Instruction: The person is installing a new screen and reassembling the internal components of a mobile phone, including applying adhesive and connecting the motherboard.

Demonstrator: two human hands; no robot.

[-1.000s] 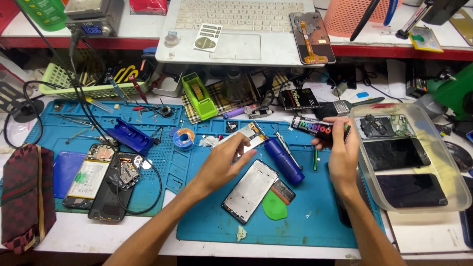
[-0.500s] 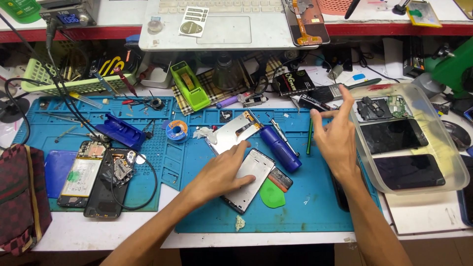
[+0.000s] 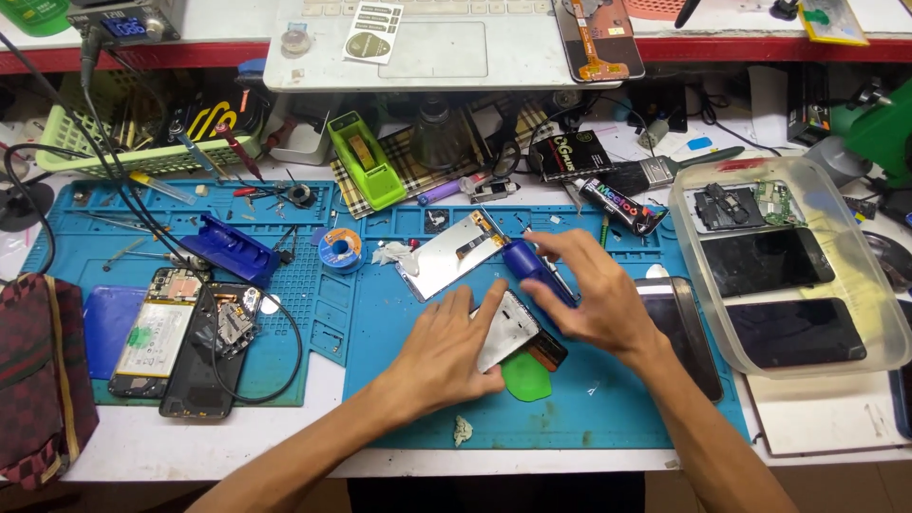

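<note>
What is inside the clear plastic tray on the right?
The clear plastic tray holds two dark phones and small circuit boards at its far end. Anything beneath the phones is covered.

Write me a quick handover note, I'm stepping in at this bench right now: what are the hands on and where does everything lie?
Left hand rests flat on the silver phone frame on the blue mat.
Right hand reaches over it, at the blue screwdriver.
Green pick lies beside the frame; a second silver panel lies behind.
Opened phone on the left, dark phones in the clear tray on the right.
Frame lies bare; nothing is fitted to it.
</note>
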